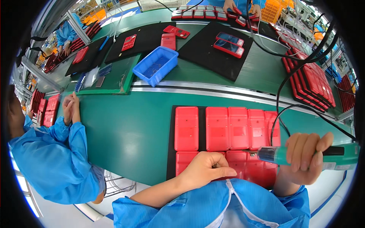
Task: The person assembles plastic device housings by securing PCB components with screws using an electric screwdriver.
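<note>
My right hand [307, 154] is wrapped round a green electric screwdriver [344, 155], held level with its bit pointing left. The bit's tip is over the near row of red plastic housings [186, 128], which lie in two rows on a black mat [171, 152]. My left hand [209, 168] is closed, thumb against curled fingers, above the near row. Something small shows between those fingers, but I cannot make it out. One far-row housing lies apart from the others, with a strip of mat between. My left hand and forearm partly hide the near row.
A black cable [279, 91] loops down by the housings. Beyond the metal rail stand a blue bin [164, 71] and a black mat [213, 62] bearing two red-cased devices [229, 48]. Stacked red housings [311, 81] sit far right. A co-worker in a blue smock [53, 163] is close on my left.
</note>
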Tool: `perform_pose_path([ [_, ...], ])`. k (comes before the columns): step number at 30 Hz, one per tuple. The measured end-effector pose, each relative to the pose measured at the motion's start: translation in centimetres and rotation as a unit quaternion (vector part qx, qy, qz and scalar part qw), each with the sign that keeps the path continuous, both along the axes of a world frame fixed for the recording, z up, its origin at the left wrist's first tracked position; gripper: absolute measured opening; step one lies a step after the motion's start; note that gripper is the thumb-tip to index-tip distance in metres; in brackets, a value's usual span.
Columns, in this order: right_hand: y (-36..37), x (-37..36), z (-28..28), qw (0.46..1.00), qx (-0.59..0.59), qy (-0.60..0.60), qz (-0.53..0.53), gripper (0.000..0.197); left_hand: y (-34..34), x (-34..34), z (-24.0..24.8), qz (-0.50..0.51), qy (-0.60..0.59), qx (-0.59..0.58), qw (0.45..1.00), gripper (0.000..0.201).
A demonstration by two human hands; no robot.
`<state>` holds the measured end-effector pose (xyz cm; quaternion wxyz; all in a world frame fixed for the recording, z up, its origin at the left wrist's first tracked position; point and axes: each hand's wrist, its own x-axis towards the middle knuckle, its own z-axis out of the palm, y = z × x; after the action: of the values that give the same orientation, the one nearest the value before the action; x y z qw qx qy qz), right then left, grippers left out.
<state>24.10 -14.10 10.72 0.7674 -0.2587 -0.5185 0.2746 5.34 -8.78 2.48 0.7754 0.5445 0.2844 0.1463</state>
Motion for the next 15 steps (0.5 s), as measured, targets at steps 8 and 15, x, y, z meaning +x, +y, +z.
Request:
perform_pose_path([
  [8, 0.7, -2.3, -0.3, 0.997, -0.023, 0.027, 0.074, 0.024, -1.0, -0.6, -1.2, 0.127, 0.094, 0.223, 0.962, 0.016],
  [15, 0.6, -2.3, -1.5, 0.990, 0.006, 0.007, 0.144, 0.024, -1.3, -0.3, -2.1, 0.178, 0.096, 0.415, 0.887, 0.021],
])
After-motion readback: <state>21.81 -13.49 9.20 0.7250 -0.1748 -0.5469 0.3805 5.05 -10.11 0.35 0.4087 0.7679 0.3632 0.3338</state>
